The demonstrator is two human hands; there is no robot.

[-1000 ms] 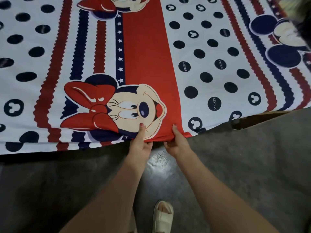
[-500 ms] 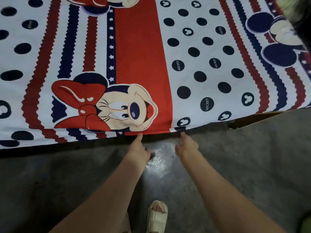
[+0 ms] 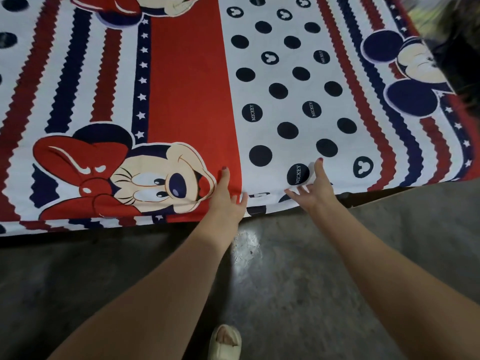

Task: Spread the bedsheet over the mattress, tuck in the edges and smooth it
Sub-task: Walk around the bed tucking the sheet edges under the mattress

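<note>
Mattress itself is hidden under the bedsheet (image 3: 181, 74); only a dark strip shows below the near hem, and a brownish edge (image 3: 376, 201) at right, possibly the bed frame, is hard to make out. Far right corner is a dark, blurred patch, unreadable. Sheet runs off the frame at left, top and right. Thin printed cotton-like fabric, lying flat: red panel, white field with navy dots, zigzag red and navy stripes, cartoon mouse faces. Floor (image 3: 311, 281) is grey, smooth, with a glossy glare spot. A pale sandal (image 3: 225, 342) is cut off at the bottom. Left hand (image 3: 226, 198) lies flat on the red panel near the hem, fingers straight. Right hand (image 3: 315, 187) rests on the dotted field, fingers spread, pinching nothing.
</note>
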